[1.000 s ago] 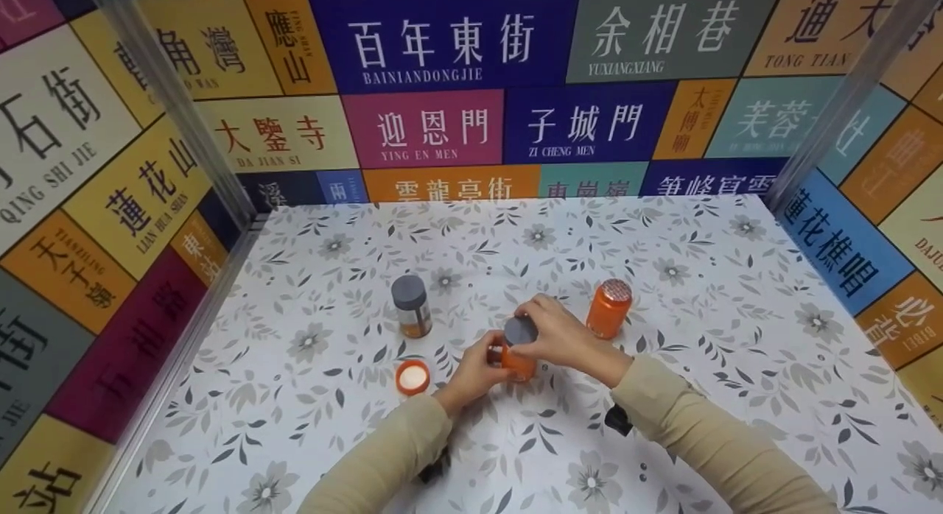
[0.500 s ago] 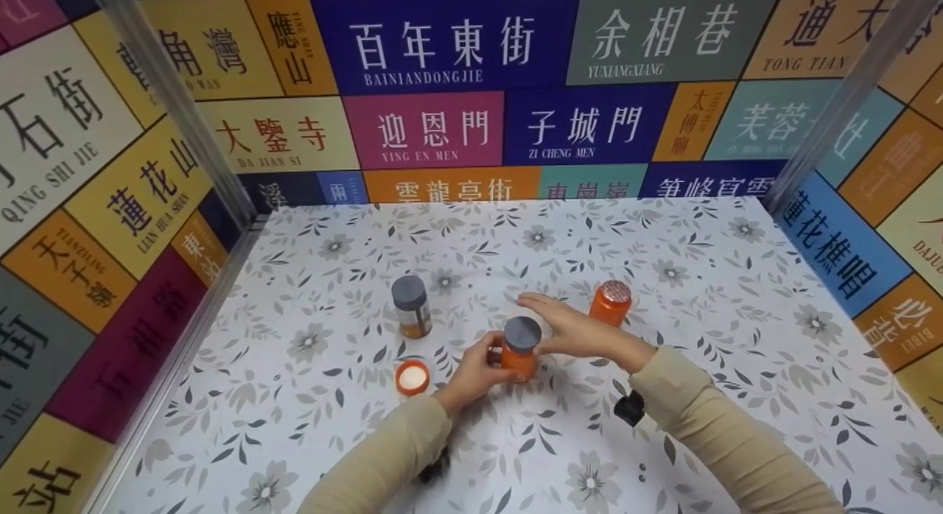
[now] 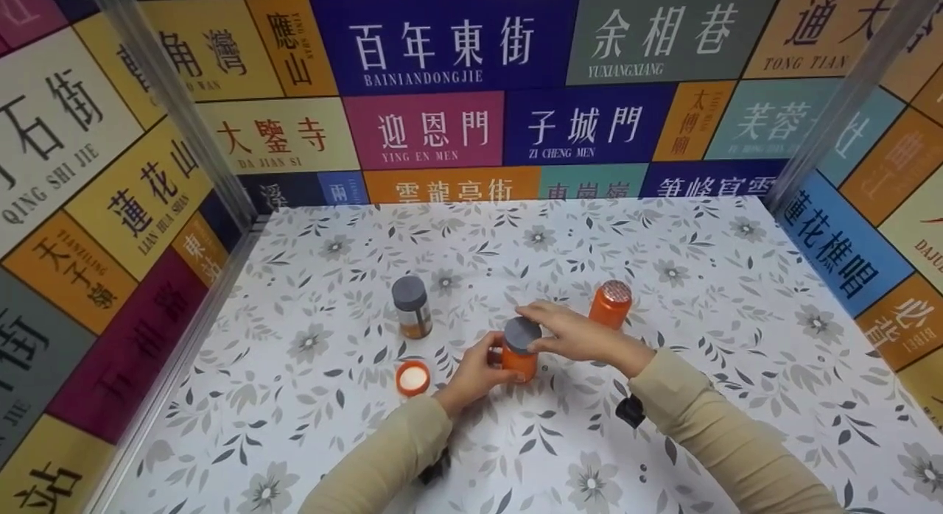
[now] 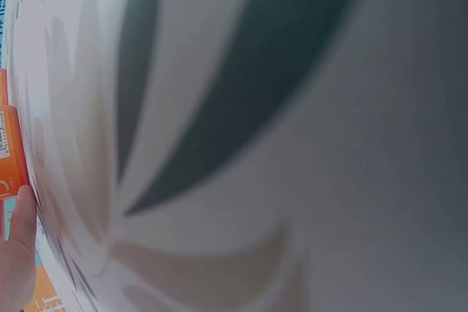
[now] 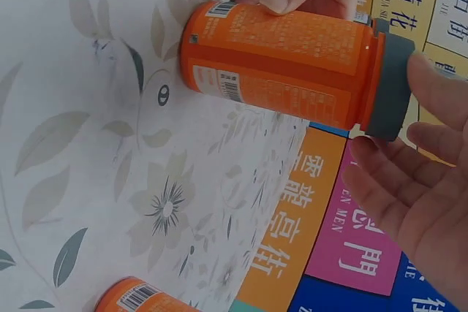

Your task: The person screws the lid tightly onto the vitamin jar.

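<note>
An orange bottle (image 3: 521,367) stands upright near the table's middle, topped by a grey cap (image 3: 521,334). My left hand (image 3: 473,370) grips its body from the left, low down. At the cap is my right hand (image 3: 582,336); in the right wrist view its thumb lies against the grey cap (image 5: 393,87) and a fingertip meets the cap's edge. Behind the right hand, an orange bottle (image 3: 611,306) without a cap has a silvery, patterned top. An orange cap (image 3: 412,378) lies with its pale inside up, left of my left hand.
A grey-capped bottle (image 3: 411,306) with an orange lower part stands at the back left. The table (image 3: 353,440) wears a white floral cover. Colourful sign-covered walls (image 3: 457,57) rise at the back and sides.
My right hand let go of the grey cap and drew back to the right, fingers spread, then came back to the cap. The left hand has stayed on the bottle.
</note>
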Motion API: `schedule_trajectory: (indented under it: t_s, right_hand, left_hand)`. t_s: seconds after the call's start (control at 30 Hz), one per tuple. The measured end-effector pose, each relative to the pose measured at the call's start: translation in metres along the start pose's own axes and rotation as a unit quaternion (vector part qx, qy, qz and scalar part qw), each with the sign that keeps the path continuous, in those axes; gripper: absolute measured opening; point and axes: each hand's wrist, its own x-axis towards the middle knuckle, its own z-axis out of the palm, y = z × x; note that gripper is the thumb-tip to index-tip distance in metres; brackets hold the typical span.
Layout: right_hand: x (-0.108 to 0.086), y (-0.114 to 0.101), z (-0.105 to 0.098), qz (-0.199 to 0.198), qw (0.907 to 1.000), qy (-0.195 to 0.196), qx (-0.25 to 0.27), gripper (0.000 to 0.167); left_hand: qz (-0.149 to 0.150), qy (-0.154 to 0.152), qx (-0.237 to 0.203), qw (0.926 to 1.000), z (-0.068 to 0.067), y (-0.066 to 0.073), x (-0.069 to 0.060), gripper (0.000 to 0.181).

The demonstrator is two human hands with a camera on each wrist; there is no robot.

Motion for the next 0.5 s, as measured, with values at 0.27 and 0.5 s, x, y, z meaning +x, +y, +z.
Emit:
schedule_trajectory:
  t_s: [0.27,0.5]
  right_hand:
    - [0.006,-0.005,0.010,0.047,0.9938,0.068,-0.074,0.054]
    - [0.003,-0.007,0.004,0.085,0.9944,0.050,-0.038,0.072]
  left_hand:
    - [0.002,0.008,0.012,0.9999,0.002,-0.024,0.009,0.054]
    - [-0.002,-0.002,0.006,1.0000,0.001,-0.023,0.008,0.055]
